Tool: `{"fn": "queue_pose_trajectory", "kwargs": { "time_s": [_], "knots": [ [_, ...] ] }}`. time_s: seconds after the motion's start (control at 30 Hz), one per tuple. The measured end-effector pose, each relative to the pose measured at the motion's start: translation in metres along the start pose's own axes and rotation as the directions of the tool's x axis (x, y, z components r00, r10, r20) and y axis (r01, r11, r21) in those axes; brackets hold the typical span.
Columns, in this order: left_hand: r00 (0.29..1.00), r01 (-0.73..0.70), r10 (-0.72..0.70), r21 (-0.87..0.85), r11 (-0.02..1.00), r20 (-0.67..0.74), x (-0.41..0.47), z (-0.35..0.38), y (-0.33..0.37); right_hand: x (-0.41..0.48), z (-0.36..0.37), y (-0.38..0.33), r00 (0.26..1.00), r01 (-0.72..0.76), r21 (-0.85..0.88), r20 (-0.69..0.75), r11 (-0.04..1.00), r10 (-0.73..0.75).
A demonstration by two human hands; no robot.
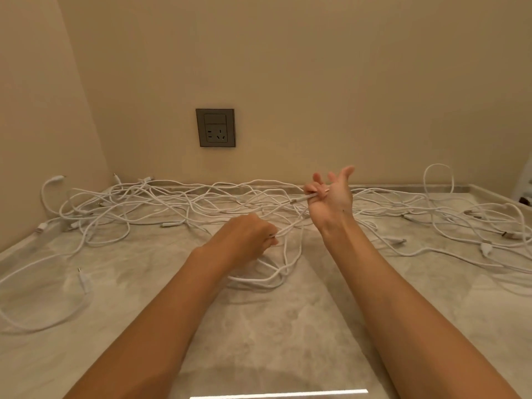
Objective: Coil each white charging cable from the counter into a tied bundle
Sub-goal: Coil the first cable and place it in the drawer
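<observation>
Above marble counter (288, 326), fingers of left hand (244, 240) and right hand (331, 200) pinch one white cable (300, 198).

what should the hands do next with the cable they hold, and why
Probably the left hand should carry its pinched stretch of cable up to the right hand to lay a first loop: the right hand pinches only the plug end, and the slack lies loose on the counter.

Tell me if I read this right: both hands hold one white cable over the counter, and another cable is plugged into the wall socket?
Not quite. In the head view the wall socket has nothing plugged in. The rest holds: the left hand and the right hand hold one white cable over the counter.
</observation>
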State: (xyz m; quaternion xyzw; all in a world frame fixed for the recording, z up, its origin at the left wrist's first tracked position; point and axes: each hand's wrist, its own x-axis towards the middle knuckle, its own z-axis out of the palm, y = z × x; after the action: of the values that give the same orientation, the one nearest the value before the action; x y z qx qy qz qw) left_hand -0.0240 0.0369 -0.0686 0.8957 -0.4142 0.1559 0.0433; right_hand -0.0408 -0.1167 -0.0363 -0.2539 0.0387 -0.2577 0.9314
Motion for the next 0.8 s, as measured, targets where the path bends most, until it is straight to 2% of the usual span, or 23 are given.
{"fn": "queue_pose_trajectory", "kwargs": {
  "time_s": [0.07, 0.13, 0.17, 0.2, 0.27, 0.33, 0.4, 0.47, 0.53, 0.57, 0.6, 0.7, 0.73, 0.8],
  "knots": [
    [0.994, -0.022, 0.016, -0.060, 0.998, -0.105, -0.001, -0.008, 0.005, -0.001, -0.003, 0.004, 0.995, 0.094, -0.353, 0.018, 0.931, -0.093],
    [0.982, 0.033, -0.081, -0.267, 0.963, -0.170, -0.002, -0.018, 0.003, -0.002, -0.008, 0.011, 0.989, 0.146, -0.616, 0.068, 0.774, -0.133],
    [0.976, 0.084, -0.156, -0.403, 0.912, -0.150, -0.002, -0.024, 0.000, -0.001, -0.009, 0.013, 0.986, 0.165, -0.710, 0.100, 0.685, -0.133],
    [0.969, 0.133, -0.222, -0.533, 0.836, -0.105, -0.005, -0.028, -0.004, -0.004, -0.011, 0.015, 0.982, 0.187, -0.789, 0.134, 0.585, -0.133],
    [0.944, 0.201, -0.329, -0.768, 0.607, -0.012, -0.007, -0.034, -0.014, -0.008, -0.011, 0.016, 0.975, 0.221, -0.882, 0.196, 0.415, -0.103],
    [0.908, 0.205, -0.416, -0.913, 0.353, 0.043, -0.008, -0.036, -0.019, -0.015, -0.007, 0.017, 0.967, 0.254, -0.907, 0.246, 0.336, -0.066],
    [0.889, 0.183, -0.447, -0.971, 0.154, 0.097, -0.008, -0.038, -0.018, -0.022, -0.001, 0.021, 0.948, 0.316, -0.923, 0.317, 0.218, -0.032],
    [0.897, 0.166, -0.408, -0.985, -0.043, 0.169, -0.005, -0.042, -0.015, -0.025, 0.001, 0.024, 0.933, 0.349, -0.928, 0.357, 0.132, 0.038],
    [0.927, 0.151, -0.314, -0.969, -0.196, 0.207, -0.006, -0.047, -0.015, -0.025, 0.002, 0.023, 0.930, 0.330, -0.934, 0.346, 0.133, 0.124],
    [0.938, 0.138, -0.284, -0.967, -0.212, 0.196, -0.006, -0.048, -0.016, -0.024, 0.002, 0.023, 0.930, 0.297, -0.941, 0.324, 0.163, 0.173],
    [0.944, 0.118, -0.283, -0.976, -0.181, 0.167, -0.006, -0.048, -0.016, -0.025, 0.003, 0.023, 0.927, 0.257, -0.945, 0.300, 0.202, 0.227],
    [0.919, 0.035, -0.394, -0.998, 0.043, 0.015, -0.006, -0.047, -0.017, -0.027, 0.002, 0.029, 0.866, 0.128, -0.948, 0.250, 0.292, 0.432],
    [0.895, 0.016, -0.444, -0.993, 0.114, -0.037, -0.005, -0.048, -0.016, -0.027, 0.000, 0.031, 0.813, 0.070, -0.945, 0.240, 0.319, 0.531],
    [0.842, -0.012, -0.521, -0.970, 0.242, -0.140, -0.002, -0.047, -0.014, -0.028, -0.004, 0.035, 0.646, -0.082, -0.920, 0.243, 0.383, 0.724]
  ]
}}
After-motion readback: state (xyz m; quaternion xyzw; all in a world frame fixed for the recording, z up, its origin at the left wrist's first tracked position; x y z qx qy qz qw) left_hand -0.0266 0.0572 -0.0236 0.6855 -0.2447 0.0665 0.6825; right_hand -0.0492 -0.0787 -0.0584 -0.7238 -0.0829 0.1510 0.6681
